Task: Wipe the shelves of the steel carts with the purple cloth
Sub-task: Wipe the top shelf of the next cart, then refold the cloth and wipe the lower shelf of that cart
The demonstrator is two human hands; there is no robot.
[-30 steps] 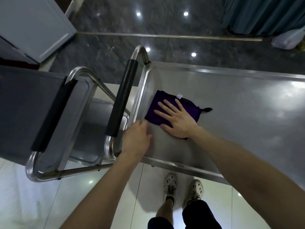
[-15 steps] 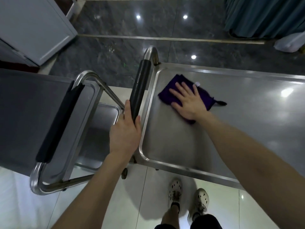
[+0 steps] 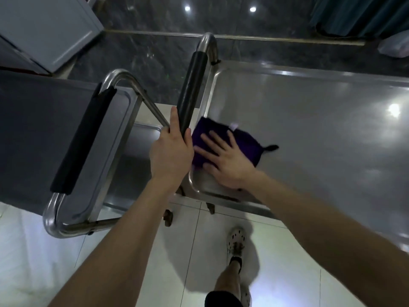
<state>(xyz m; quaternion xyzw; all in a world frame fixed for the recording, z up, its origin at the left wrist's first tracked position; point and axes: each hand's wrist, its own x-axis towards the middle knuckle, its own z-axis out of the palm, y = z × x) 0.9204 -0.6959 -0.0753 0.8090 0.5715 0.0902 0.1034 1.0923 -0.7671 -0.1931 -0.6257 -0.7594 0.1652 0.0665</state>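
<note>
— Where's the purple cloth (image 3: 212, 127)?

— On the top shelf (image 3: 309, 129) of the right-hand steel cart, in the near corner on the handle side, just beside the raised rim. It lies flat, with a small white tag (image 3: 234, 125) at its far edge and a dark loop (image 3: 271, 148) sticking out to the right.

— Who's holding it down?

— The person's right hand (image 3: 228, 165). It lies palm down on the cloth, fingers (image 3: 218, 140) straight and spread, not curled round anything, with the heel of the hand on bare steel.

— And the other one?

— The left hand (image 3: 171, 156) grips the black grip (image 3: 191, 85) of that cart's handle near its lower end, wrapped round it, one finger lying along the grip.

— What's next to it?

— A second steel cart (image 3: 33, 129) to the left, close by, with its own black padded handle (image 3: 84, 140) and a lower shelf (image 3: 132, 169) showing between the two. A caster (image 3: 167, 218) sits below on the white tiled floor (image 3: 132, 262), where the person's perforated clog (image 3: 236, 239) stands. Beyond the carts are a dark marble floor (image 3: 143, 52), a white cabinet (image 3: 44, 25) and a teal curtain (image 3: 354, 16).
</note>
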